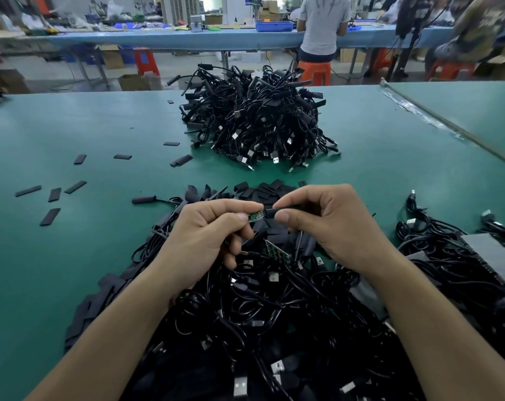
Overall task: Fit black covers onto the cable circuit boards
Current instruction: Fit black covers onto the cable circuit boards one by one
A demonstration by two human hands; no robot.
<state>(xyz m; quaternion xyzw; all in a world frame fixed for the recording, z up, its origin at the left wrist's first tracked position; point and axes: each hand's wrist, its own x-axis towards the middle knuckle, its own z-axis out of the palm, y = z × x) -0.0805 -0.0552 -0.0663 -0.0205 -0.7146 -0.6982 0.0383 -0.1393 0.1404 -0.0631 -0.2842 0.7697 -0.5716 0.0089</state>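
Observation:
My left hand [208,230] pinches a small green circuit board [256,216] on the end of a black cable, between thumb and forefinger. My right hand [326,221] pinches a black cover [271,213] whose open end meets the board's tip. Both hands hover above a tangled heap of black cables [268,314] at the near edge of the green table [72,134]. A second bare circuit board [277,251] lies in the heap just below my hands. Loose black covers [263,189] are piled right behind my hands.
A big mound of cables [260,123] sits at the table's middle. Stray black covers [54,194] lie scattered on the left. More cables and a grey pad [488,253] lie at the right. A person [322,24] stands at a far blue bench.

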